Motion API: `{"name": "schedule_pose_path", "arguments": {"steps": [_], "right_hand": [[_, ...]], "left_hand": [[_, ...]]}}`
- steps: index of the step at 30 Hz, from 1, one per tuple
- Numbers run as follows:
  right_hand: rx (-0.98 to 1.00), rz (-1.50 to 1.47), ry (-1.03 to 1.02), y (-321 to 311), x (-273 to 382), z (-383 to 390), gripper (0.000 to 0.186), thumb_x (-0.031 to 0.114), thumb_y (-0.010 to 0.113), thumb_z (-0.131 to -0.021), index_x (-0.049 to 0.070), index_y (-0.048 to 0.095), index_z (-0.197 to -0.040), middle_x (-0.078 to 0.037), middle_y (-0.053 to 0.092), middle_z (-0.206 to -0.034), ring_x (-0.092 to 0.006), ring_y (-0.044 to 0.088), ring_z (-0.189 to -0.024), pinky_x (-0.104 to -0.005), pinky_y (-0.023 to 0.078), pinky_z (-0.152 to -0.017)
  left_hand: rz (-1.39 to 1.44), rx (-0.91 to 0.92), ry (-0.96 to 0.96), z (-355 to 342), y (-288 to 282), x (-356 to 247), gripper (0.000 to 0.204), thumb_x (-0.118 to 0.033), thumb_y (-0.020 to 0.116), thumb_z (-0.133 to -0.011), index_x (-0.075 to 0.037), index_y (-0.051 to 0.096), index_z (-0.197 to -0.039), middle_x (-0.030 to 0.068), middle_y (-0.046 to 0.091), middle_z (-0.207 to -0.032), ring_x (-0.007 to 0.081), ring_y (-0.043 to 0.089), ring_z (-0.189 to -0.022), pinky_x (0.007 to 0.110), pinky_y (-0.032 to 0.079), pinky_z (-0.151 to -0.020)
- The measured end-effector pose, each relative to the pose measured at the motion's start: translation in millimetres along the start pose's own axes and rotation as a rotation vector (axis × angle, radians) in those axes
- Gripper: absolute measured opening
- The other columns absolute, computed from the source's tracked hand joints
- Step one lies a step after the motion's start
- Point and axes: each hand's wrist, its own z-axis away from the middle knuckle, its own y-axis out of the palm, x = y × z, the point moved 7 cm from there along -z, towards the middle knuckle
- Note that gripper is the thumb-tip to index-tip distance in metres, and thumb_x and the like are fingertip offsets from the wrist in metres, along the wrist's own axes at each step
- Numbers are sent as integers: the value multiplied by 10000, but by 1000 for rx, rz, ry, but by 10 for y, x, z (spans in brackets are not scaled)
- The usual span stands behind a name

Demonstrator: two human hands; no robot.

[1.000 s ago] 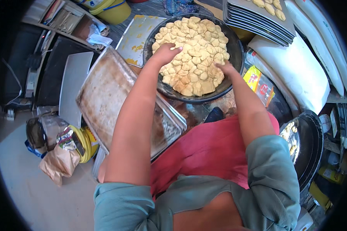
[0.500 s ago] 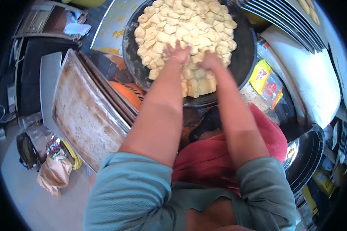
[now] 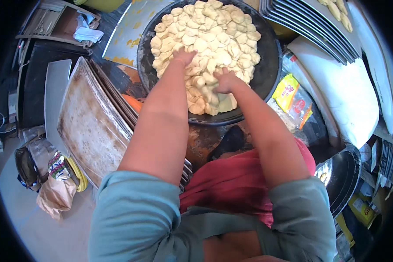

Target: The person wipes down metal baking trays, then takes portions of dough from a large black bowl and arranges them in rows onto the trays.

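A wide black round pan [image 3: 270, 65] stands in front of me, heaped with many pale yellow dough pieces [image 3: 214, 37]. My left hand [image 3: 184, 57] rests on the left side of the heap, fingers spread and touching the dough. Nearer the middle, my right hand [image 3: 227, 81] lies on the dough with thumb and fingers apart; the fingertips partly sink among the pieces. Neither hand shows a piece gripped in it. Toward the pan's near edge, the dough is in longer, uneven lumps, and one flat-cut block [image 3: 226, 105] lies beside them.
Worn metal baking trays [image 3: 91, 126] lean at the left. At the right are a yellow packet [image 3: 287, 92], a large white sack [image 3: 336, 83] and a stack of dark trays [image 3: 314, 26]. A red cloth [image 3: 244, 183] covers my lap. A brown paper bag [image 3: 56, 196] lies at lower left.
My left hand has moved left across the heap, and my right hand has come slightly nearer and left. The near dough, earlier in flat-cut blocks, now looks looser and more broken up.
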Motion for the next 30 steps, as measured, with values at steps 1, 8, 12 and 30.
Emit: {"name": "schedule_pose_path", "arguments": {"steps": [1,8,12,30], "right_hand": [[191,32,-120,96,-79,23,885,520,700,-713,286,328,-1481,-198,111,-1570,-390,309,-1376,-589,249,-1105],[-399,-608,150,-327,-1598,-272,785,669,631,-757,167,523,-1352,-266,421,-1391,-286,455,-1280,-499,405,-1008],[-249,-416,452,248,-592,30,921,732,524,-773,246,258,-1508,-276,82,-1546,-432,128,-1428,-671,177,-1077],[-29,-524,77,305,-579,135,1093,713,705,-623,237,273,-1507,-278,98,-1531,-462,243,-1384,-502,302,-1104]], "left_hand": [[9,6,13,19,229,-73,756,-637,555,-831,-88,454,-1342,157,517,-1285,334,532,-1120,487,432,-972],[-217,562,-41,1213,601,-1009,1049,-769,529,-761,-147,174,-1527,217,171,-1556,383,268,-1396,533,333,-1075],[199,471,-185,952,413,-627,808,-651,432,-899,-113,298,-1487,206,324,-1497,360,401,-1308,536,430,-967],[-91,79,-176,708,534,-116,1116,-840,431,-749,-53,206,-1508,198,196,-1559,361,287,-1403,464,294,-1111]]}}
